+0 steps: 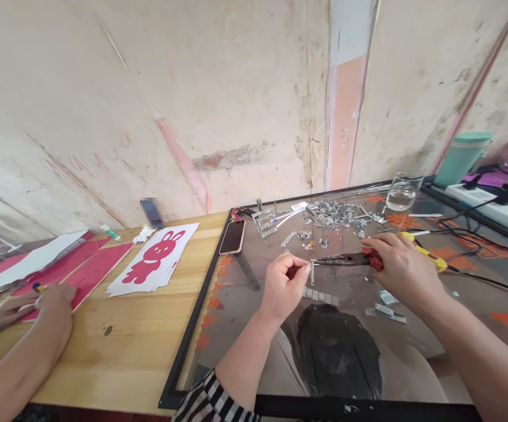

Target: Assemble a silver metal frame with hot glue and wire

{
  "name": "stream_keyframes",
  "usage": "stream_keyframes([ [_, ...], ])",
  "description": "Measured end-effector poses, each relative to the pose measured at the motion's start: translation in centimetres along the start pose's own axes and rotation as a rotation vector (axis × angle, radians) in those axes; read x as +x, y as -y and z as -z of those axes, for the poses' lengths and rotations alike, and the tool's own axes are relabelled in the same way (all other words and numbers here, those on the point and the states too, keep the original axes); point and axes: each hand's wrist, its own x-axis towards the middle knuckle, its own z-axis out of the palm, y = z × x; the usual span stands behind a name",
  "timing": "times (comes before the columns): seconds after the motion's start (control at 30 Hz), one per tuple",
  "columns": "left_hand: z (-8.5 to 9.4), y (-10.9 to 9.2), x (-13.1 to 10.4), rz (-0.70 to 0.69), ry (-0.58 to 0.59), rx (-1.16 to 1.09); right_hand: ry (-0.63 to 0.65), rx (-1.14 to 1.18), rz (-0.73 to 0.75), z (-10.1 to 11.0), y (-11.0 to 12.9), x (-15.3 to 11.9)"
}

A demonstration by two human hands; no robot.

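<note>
My left hand [284,286] pinches a small, thin metal strip [312,273] above the glass tabletop. My right hand [401,264] is wrapped round red-handled pliers [342,259], whose jaws point left and meet the strip beside my left fingertips. Under my hands, a row of flat grey pieces [321,296] lies on the glass. A few loose pale strips [386,312] rest below my right hand. Behind the pliers is a pile of small metal pieces [337,214]. A yellow-handled tool [430,258] with a black cord lies behind my right hand.
A phone [232,237] lies at the left of the glass table [245,351]. A glass of water [401,192], a green cup [463,158] and a power strip [491,205] stand back right. Leftward, another person's hands [56,299] work on red paper beside a rabbit print [155,258].
</note>
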Motion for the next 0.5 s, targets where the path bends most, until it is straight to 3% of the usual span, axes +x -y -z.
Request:
stream_keyframes([
  [0.5, -0.05, -0.16, -0.05, -0.097, 0.013, 0.094, 0.014, 0.01, 0.051, -0.49, 0.05, -0.23],
])
